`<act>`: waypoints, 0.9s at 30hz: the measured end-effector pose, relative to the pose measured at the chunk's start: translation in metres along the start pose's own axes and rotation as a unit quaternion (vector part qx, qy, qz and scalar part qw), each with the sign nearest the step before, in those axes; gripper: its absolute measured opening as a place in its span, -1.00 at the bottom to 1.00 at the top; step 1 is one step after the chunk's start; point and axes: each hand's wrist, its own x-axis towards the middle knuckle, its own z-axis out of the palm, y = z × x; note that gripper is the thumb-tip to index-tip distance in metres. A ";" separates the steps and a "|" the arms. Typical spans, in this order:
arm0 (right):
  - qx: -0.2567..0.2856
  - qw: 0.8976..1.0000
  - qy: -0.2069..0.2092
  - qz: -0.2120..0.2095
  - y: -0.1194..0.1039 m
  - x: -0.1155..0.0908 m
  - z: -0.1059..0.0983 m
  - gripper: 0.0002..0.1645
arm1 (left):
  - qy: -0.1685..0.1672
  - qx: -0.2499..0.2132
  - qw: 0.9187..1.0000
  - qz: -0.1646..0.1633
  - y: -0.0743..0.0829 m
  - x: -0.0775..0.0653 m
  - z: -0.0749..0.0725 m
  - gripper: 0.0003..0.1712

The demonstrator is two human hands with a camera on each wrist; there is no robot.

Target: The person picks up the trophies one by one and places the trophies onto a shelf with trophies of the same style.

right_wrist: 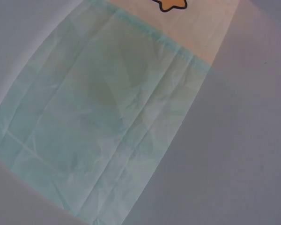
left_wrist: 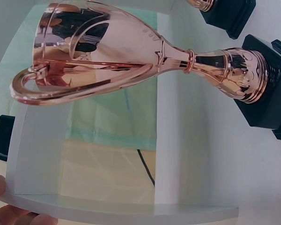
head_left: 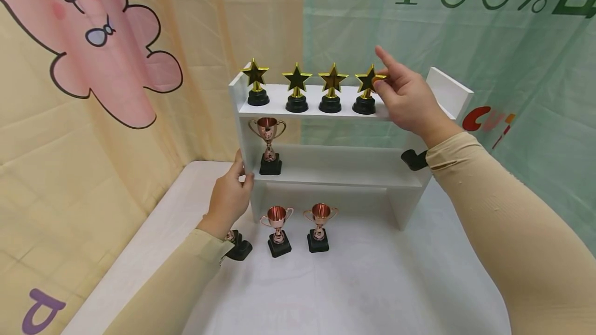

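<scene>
At 2 o'clock in the head view, my right hand (head_left: pixel 410 100) pinches the 3 o'clock point of a gold star trophy (head_left: pixel 365 104) between thumb and finger, another finger stretched toward 11. The trophy stands on its black base on the top tier of a white shelf unit (head_left: pixel 349 163), at the end of a row with three more star trophies (head_left: pixel 297 103) at 11, 12 and 1 o'clock. At 8 o'clock, my left hand (head_left: pixel 230 200) grips the unit's side panel, fingers curled round it. A copper-coloured cup (head_left: pixel 270 164) occupies the middle tier at 9 o'clock. Two similar cups (head_left: pixel 279 244) stand upright on the white tabletop (head_left: pixel 354 293) near 6; a fourth cup (head_left: pixel 239 250), partly hidden by my wrist, is at 7.
</scene>
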 end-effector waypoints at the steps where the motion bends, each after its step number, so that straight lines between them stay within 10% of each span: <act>1: 0.004 1.000 0.003 0.001 0.000 0.000 0.000 -0.23 | 0.000 0.000 1.000 0.000 0.000 0.000 0.000 -0.22; 19: -0.046 0.990 0.131 -0.029 -0.003 -0.026 -0.006 -0.34 | -0.001 -0.014 1.000 0.011 -0.001 0.000 0.000 -0.23; 27: -0.097 0.954 0.239 -0.151 0.007 -0.057 -0.012 -0.42 | 0.000 -0.015 1.000 0.010 0.000 0.000 0.000 -0.21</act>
